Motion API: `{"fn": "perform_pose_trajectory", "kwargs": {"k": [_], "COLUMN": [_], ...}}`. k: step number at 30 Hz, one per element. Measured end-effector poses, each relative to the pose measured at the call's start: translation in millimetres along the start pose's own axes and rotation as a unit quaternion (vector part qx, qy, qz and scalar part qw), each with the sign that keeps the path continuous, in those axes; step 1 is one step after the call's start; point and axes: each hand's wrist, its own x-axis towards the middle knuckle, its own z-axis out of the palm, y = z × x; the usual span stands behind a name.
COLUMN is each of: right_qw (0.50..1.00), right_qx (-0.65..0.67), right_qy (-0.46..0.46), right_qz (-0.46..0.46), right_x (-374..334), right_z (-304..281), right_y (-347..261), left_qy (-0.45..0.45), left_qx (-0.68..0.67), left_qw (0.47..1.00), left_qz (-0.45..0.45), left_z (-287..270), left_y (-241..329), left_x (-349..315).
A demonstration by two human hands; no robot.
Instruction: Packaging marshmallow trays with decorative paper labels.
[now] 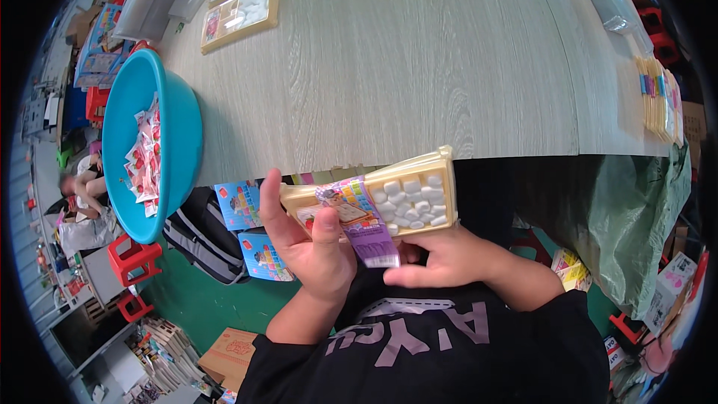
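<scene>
The person near me has both hands at a pale yellow tray, up in front of the near edge of the wooden table. The tray is tilted, and its right end is higher than its left. White lumps, a bit like marshmallows, fill its right part. A purple paper sleeve goes across its middle, and the sleeve's lower end sticks out below the tray.

The left hand is closed around the tray's left end, with the thumb in front and some fingers hidden behind. One finger points up beside the end. The right hand is under the right part. Its thumb points left, close to the sleeve's low end, and its other fingers are partly hidden, so I can't tell how tightly it holds on. The two hands are apart, with the tray between them.

By the table's left side is a big blue tub with small pink and white packets inside. More filled trays lie on the far left of the table. Near its right edge stands a row of thin packs.
</scene>
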Motion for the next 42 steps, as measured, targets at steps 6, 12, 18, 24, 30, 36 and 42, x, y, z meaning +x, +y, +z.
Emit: {"fn": "perform_pose_trajectory", "kwargs": {"k": [6,12,18,24,30,36,42], "right_qw": [0.969,0.987,0.974,0.941,0.968,0.96,0.924], "right_qx": [-0.039,-0.051,-0.09,-0.063,-0.008,-0.108,-0.212], "right_qy": [0.178,0.131,0.16,0.288,0.198,0.124,0.205], "right_qz": [-0.167,-0.082,-0.129,-0.167,-0.151,-0.227,-0.245], "right_x": [11,6,6,3,-10,-2,8], "right_z": [11,3,-3,-15,-25,-19,-6], "right_y": [23,30,37,22,31,33,27], "left_qy": [-0.007,-0.007,-0.046,-0.127,-0.068,-0.035,-0.032], "left_qx": [-0.058,-0.106,-0.081,-0.001,-0.115,-0.108,-0.046], "left_qw": [0.997,0.989,0.986,0.973,0.967,0.978,0.986], "left_qz": [-0.04,-0.1,-0.138,-0.193,-0.218,-0.178,-0.157], "left_z": [-4,0,6,6,5,4,4], "left_y": [1,8,13,6,3,4,4], "left_x": [-2,-5,0,-10,-4,6,6]}}
